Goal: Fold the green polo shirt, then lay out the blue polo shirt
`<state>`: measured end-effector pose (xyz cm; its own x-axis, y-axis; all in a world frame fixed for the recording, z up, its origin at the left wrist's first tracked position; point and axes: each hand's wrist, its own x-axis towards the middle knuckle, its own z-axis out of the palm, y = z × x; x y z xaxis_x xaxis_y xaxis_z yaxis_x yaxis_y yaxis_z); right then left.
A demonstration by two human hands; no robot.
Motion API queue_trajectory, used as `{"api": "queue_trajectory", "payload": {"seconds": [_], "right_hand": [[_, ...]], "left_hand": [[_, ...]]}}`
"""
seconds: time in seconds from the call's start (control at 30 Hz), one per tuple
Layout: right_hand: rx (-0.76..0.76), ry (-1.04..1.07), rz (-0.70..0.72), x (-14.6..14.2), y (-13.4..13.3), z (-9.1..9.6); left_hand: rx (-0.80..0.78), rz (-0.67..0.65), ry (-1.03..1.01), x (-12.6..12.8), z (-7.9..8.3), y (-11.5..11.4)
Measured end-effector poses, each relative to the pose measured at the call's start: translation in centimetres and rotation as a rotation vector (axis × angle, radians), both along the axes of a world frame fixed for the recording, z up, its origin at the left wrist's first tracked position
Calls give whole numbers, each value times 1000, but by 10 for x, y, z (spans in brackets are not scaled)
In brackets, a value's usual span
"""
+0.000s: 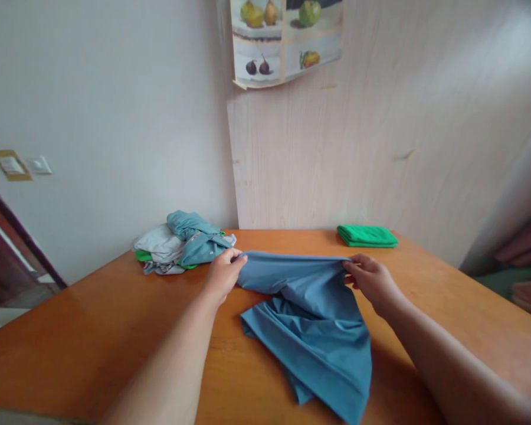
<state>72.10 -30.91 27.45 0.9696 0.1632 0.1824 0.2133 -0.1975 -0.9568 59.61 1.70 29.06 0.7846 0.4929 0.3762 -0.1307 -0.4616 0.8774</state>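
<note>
A blue garment (318,319), by its shape a pair of shorts, is stretched sideways between my two hands in the head view. My left hand (225,273) pinches its upper left corner between thumb and fingers. At the upper right corner, my right hand (371,280) grips the same edge, which runs taut and nearly straight. Below that edge the cloth hangs in folds, and its lower part rests on the wooden table (159,342). Parts of the fingers are hidden behind the cloth.
A loose pile of grey, teal and green clothes (181,242) sits at the back left of the table. Toward the back right lies a neatly folded green cloth (367,236). Behind the table rise a wall and a wooden panel (292,159) with fruit pictures (287,41).
</note>
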Motion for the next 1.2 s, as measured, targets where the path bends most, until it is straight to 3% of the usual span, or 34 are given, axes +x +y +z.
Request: {"api": "queue_trajectory", "payload": {"seconds": [0.1,0.3,0.4,0.5,0.57,0.63,0.7,0.8,0.9,1.03,1.2], "right_hand": [[231,-87,13,-6,1,7],[498,-243,76,-25,1,30],[549,-119,289,-35,-12,41],[389,157,696,-42,-28,47],[264,250,833,-44,-34,47],[218,234,779,-41,-34,46],[179,155,599,-32,-29,42],[-20,37,289,-15,-22,31],[-255,-26,127,-2,-18,18],[-452,-73,156,0,-13,10],[-557,-156,420,-16,-2,6]], "left_hand": [[-227,-115,-101,-3,7,-7],[-496,-295,-282,-10,24,-17],[-601,-368,-313,-16,35,-18],[-597,-312,-236,-22,40,-14],[-499,-195,-126,-24,37,-9],[-359,-84,-56,-22,32,-7],[-231,-38,-32,-18,24,-7],[-71,-61,2,-8,11,-12],[80,-121,21,0,0,-21],[247,-269,83,-2,-4,-44],[271,-469,91,-13,-1,-79]]}}
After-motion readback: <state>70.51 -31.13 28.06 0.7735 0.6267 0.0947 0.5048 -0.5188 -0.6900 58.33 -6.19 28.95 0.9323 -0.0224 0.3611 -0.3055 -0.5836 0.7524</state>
